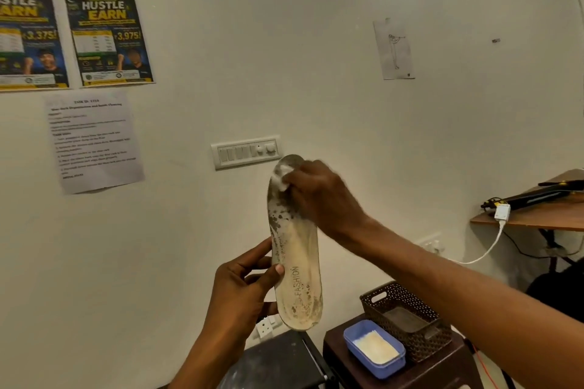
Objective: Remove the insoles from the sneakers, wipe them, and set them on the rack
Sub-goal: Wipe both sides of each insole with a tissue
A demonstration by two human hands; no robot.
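A worn cream insole [298,268] printed "FASHION", with dark scuffed patches, stands upright in front of the wall. My left hand [245,287] grips its lower left edge, thumb on the printed face. My right hand [319,196] holds a small white wipe [282,178] and presses it against the insole's top end. No sneakers show in this view.
Below right, a dark stool [395,369] carries a blue tub [374,347] with pale cloth and a brown perforated basket [407,316]. A black surface [278,363] sits beneath my left forearm. A wooden shelf [537,215] with cables juts out at right. Posters and a switch panel [246,151] are on the wall.
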